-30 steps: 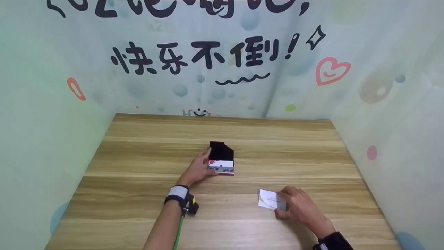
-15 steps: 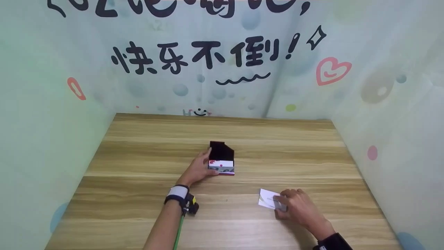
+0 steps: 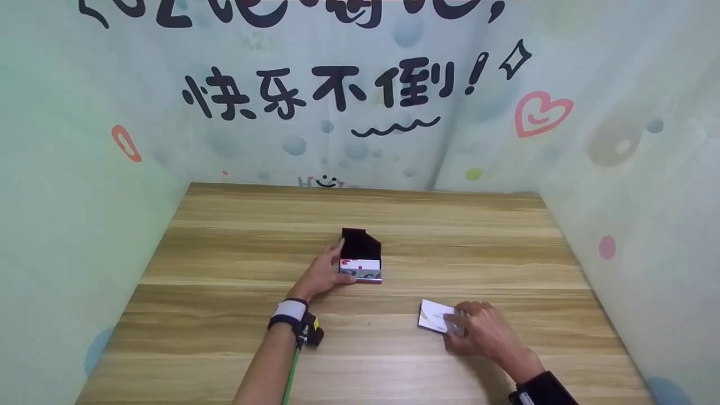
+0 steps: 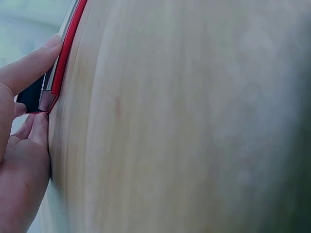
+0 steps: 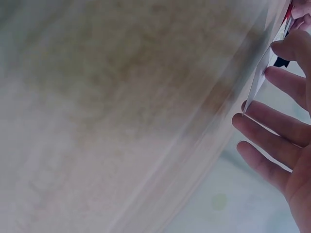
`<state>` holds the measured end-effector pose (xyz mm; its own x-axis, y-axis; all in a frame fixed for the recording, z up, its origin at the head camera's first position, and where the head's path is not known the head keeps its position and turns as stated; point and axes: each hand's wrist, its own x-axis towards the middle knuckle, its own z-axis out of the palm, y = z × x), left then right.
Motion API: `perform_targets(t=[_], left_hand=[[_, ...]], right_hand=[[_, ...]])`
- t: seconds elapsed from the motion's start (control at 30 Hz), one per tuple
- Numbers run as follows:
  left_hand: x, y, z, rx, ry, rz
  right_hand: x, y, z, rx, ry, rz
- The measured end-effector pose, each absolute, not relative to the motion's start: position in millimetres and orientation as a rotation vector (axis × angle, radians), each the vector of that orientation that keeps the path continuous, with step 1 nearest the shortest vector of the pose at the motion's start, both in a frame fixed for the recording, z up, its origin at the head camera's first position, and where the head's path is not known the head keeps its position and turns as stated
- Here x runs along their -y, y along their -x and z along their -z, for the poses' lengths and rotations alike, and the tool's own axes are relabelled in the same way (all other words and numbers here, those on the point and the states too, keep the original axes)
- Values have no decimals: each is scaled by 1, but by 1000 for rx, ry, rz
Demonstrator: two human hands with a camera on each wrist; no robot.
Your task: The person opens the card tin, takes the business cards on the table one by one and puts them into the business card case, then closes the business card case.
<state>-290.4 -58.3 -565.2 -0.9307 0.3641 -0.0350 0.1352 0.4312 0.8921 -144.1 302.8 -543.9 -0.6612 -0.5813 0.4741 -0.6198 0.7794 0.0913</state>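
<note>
Near the middle of the table, in the head view, lies an opened business card case [image 3: 360, 245]. Its lid lining is black, and printed cards [image 3: 360, 265] show in its front part. My left hand [image 3: 323, 274] holds the case at its left side, thumb on the front edge; the left wrist view shows the case's red edge [image 4: 70, 46] beside that thumb. Closer to me on the right, my right hand [image 3: 488, 333] pinches a white business card [image 3: 433, 315] by its right end. In the right wrist view the card [image 5: 257, 80] appears nearly edge-on, tilted off the tabletop, with fingertips beneath it.
The wood-grain table [image 3: 236, 225] carries the case. A printed curtain [image 3: 270, 152] with large dark lettering stands behind it, and pale panels [image 3: 635, 225] flank both sides. A green cord [image 3: 289, 377] runs along the left forearm from a wrist camera [image 3: 310, 331].
The right index finger has come down onto the white card's face, and the card's left end has risen slightly. My left hand and the case have stayed in place.
</note>
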Motion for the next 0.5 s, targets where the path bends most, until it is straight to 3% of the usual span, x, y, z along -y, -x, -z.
perform_targets(t=[0.5], left_hand=[[58, 291, 565, -2489, -457, -1461]], right_hand=[[-295, 165, 532, 2434, -967, -101]])
